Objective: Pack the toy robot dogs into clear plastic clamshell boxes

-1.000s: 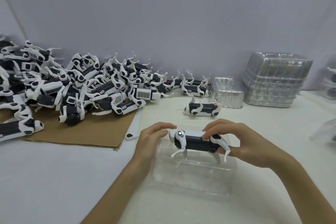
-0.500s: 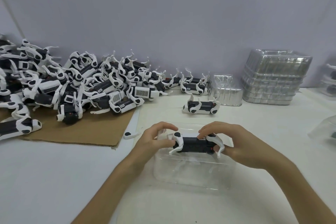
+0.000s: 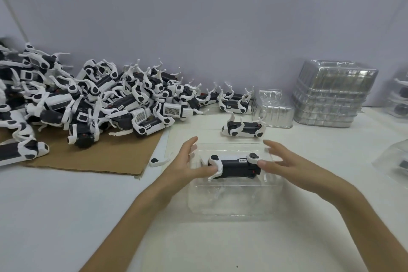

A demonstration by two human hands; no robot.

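Note:
A black-and-white toy robot dog [image 3: 235,166] lies on its side inside an open clear clamshell box [image 3: 234,201] in front of me. My left hand [image 3: 187,163] has straight fingers, its thumb touching the dog's left end. My right hand [image 3: 284,163] is also spread, its thumb tip against the dog's right end. Neither hand curls round the dog. Another dog [image 3: 242,128] lies upside down just behind the box.
A big heap of toy dogs [image 3: 99,99] covers brown cardboard [image 3: 106,157] at the left. A loose white leg piece [image 3: 157,161] lies by the cardboard's corner. Stacked empty clamshells [image 3: 331,95] and a smaller one [image 3: 273,110] stand at the back right. More clear boxes sit at the right edge.
The dog has gone down from above the box into its cavity and now lies on its side. Both hands have let go of it and spread their fingers.

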